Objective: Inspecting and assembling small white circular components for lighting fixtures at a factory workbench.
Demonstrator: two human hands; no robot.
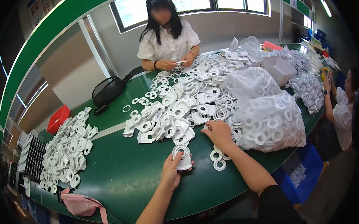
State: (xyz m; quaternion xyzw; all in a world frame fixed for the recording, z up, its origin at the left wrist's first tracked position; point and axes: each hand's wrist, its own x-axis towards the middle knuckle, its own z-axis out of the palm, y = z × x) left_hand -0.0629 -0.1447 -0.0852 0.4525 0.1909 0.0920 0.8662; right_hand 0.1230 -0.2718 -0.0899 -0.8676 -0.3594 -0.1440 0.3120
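At the near edge of the green tabletop (120,177), the left hand (172,171) grips a white plastic bracket (182,156), fingers closed around its lower end. The right hand (218,131) rests with loosely curled fingers on the parts pile (175,108), holding nothing visible. Two white rings (217,159) lie just beside the right wrist.

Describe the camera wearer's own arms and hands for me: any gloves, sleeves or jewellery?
Both hands are bare: no gloves on the left hand or the right hand, and no visible rings or watch. The forearms are uncovered too. A short black sleeve shows on the right upper arm.
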